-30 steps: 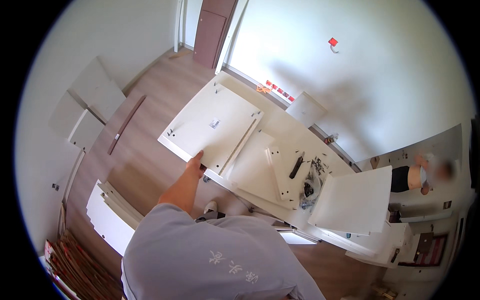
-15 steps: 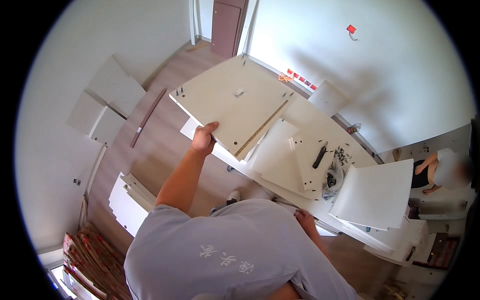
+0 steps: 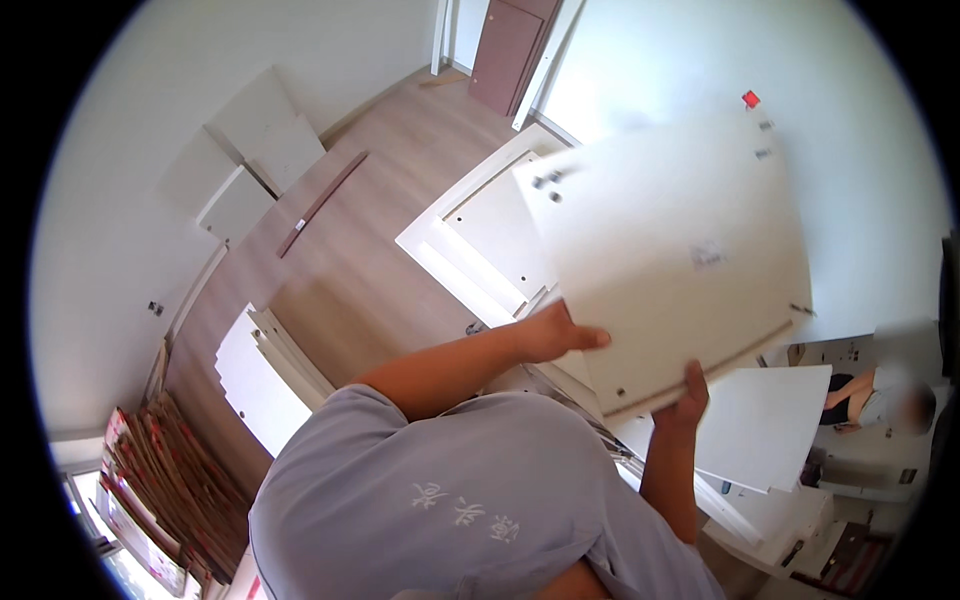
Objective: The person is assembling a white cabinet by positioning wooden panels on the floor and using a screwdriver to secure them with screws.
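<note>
Up in front of the chest, the left hand (image 3: 553, 332) and right hand (image 3: 685, 400) are both clamped on a white board (image 3: 670, 285).
The left thumb lies on its face by the left edge, the right by the lower edge; small pegs (image 3: 539, 183) stick out near its corners. Held up and tilted, it partly hides white panels (image 3: 497, 222). Farther left are stacked white boards (image 3: 262, 395) and brown sheets (image 3: 170, 490).

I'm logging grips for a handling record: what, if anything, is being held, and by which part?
A white panel: the left grip holds its left edge, the right grip its lower edge.
</note>
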Demonstrator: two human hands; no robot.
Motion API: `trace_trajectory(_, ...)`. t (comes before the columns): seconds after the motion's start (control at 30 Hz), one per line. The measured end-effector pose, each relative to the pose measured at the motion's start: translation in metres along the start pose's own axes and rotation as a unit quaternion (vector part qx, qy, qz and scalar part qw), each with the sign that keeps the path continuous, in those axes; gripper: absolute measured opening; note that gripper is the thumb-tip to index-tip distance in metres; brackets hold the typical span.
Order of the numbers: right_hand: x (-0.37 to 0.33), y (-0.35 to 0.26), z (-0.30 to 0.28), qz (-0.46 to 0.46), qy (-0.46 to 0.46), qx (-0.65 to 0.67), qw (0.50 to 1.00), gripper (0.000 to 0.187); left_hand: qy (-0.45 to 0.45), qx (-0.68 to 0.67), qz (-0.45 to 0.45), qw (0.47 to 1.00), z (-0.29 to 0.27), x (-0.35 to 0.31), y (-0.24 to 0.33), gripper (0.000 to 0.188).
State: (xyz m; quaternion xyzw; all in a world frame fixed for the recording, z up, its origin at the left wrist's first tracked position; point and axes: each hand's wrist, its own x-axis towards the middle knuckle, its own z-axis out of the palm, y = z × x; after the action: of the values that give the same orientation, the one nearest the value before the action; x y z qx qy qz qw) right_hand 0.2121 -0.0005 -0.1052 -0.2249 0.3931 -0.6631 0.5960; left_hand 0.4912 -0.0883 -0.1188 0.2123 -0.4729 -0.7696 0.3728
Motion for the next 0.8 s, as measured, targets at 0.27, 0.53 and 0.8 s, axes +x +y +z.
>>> trace_trajectory(0.27,-0.117,-0.082,-0.045,-0.118,0.176,-0.055,0.976,0.075,-0.004,0.522,-0.068,0.85,-0.095,0.025,-0.117,0.078)
trace_trajectory(0.53,-0.233,-0.103,-0.054,-0.221,0.261,-0.113,0.933,0.075,0.021,0.732,-0.207,0.648,-0.19,0.041,-0.14,0.089)
trace_trajectory(0.8,-0.253,-0.104,-0.045,-0.249,0.388,-0.151,0.874,0.074,0.043,0.743,-0.281,0.606,-0.156,0.061,-0.142,0.106)
